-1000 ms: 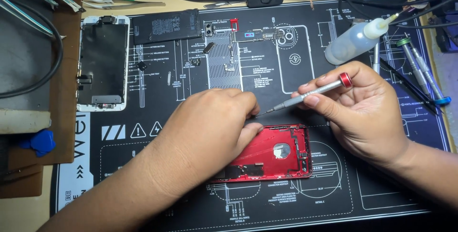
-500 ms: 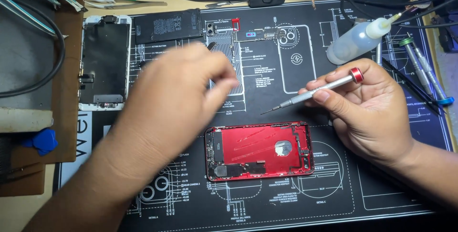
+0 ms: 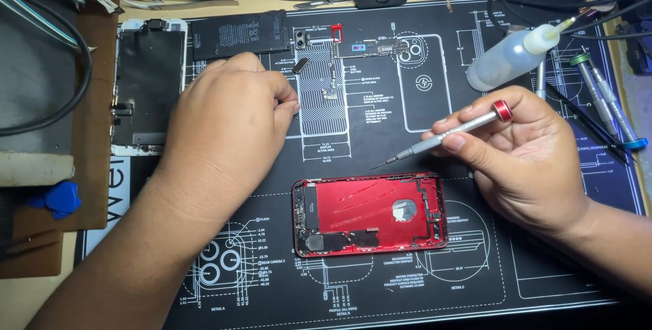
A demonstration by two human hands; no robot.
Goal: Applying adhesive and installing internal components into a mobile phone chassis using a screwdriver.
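An opened red phone housing lies flat on the black repair mat, inner side up. My right hand hovers just right of it and grips a silver screwdriver with a red cap, tip pointing left above the housing's top edge. My left hand is up and to the left of the housing, fingers pinched together near small metal parts laid on the mat. Whether something tiny sits between those fingertips cannot be told.
A detached phone screen lies at the mat's left edge, a black battery above it. A clear squeeze bottle and more screwdrivers lie at the right. Cables, tweezers and a blue pick sit around the mat.
My left hand has lifted off the red housing and moved up and left toward the small parts, uncovering the housing. My right hand with the screwdriver has barely shifted.
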